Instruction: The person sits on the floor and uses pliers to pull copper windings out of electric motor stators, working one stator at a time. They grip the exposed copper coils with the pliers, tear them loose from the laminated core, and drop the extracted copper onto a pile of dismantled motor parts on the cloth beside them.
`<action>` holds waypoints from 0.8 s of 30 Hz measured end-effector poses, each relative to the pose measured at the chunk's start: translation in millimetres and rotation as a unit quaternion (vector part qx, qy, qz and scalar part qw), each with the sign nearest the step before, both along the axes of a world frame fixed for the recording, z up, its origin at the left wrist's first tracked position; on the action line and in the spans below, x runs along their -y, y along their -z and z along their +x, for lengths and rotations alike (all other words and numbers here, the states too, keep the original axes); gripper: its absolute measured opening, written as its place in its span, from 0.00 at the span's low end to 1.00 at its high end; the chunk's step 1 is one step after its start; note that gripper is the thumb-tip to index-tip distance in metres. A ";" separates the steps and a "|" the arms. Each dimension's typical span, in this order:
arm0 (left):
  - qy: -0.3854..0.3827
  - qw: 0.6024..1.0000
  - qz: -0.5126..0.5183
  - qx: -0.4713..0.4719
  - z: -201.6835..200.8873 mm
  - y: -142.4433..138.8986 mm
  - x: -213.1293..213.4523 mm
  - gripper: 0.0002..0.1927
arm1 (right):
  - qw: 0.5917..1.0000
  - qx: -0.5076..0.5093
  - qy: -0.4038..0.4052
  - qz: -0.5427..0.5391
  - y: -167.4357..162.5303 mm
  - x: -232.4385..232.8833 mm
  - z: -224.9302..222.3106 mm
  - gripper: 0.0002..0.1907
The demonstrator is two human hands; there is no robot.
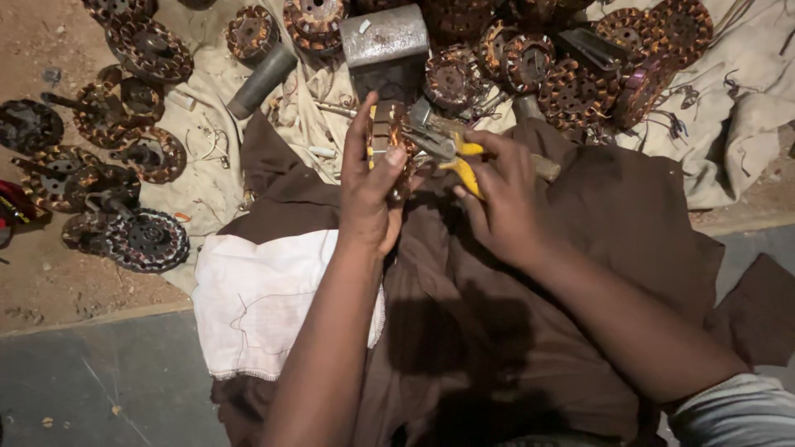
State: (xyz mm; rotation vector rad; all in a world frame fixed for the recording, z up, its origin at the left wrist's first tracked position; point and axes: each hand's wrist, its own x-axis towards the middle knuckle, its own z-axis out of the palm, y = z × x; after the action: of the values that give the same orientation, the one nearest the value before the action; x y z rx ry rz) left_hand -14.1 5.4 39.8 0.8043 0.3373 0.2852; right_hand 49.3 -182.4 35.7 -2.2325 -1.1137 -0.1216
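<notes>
Beige cloth (745, 141) spreads under scattered copper-wound stators (149, 240). Our left hand (368, 194), fingers upright, clasps a wound stator (389, 136) above our lap; our right hand (497, 203) grips yellow-handled pliers (447, 149), seemingly biting its winding.

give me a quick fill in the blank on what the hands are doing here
1. The right hand holds pliers with ____ handles.
2. The left hand grips a copper-wound motor coil, and the pliers' tip meets it from the ____ side.
3. A ____ cloth lies over the brown fabric below the left forearm.
4. A grey metal ____ lies on the beige sheet at upper left.

Missing words: yellow; right; white; cylinder
</notes>
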 end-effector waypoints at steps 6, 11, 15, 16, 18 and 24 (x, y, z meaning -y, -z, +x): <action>-0.010 0.999 0.006 0.038 -1.1 9.9 4.7 0.41 | 1.000 -0.024 -0.001 -0.014 7.3 5.5 0.7 0.18; 0.055 0.993 -0.023 0.097 -3.1 11.6 -1.7 0.51 | 0.943 -0.322 -0.041 0.073 25.0 11.1 5.9 0.09; 0.098 0.981 -0.126 0.114 0.5 13.8 -2.6 0.47 | 0.920 -0.356 -0.068 0.151 30.5 10.1 -2.1 0.12; 0.094 0.980 -0.135 0.110 1.3 15.4 -3.6 0.45 | 0.936 -0.298 -0.078 0.169 29.7 9.8 -3.3 0.12; 0.092 0.979 -0.145 0.106 -0.8 19.6 -5.5 0.43 | 0.975 -0.168 -0.051 0.133 25.7 11.7 1.3 0.13; 0.146 0.962 -0.200 0.114 0.0 27.5 -8.5 0.41 | 0.863 -0.470 -0.109 0.152 13.5 29.3 34.3 0.16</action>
State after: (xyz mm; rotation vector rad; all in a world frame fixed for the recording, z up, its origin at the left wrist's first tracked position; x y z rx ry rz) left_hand -14.1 14.0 12.3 0.4076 0.0504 0.0268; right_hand 83.7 -211.7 22.2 -1.5243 -0.6968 0.7601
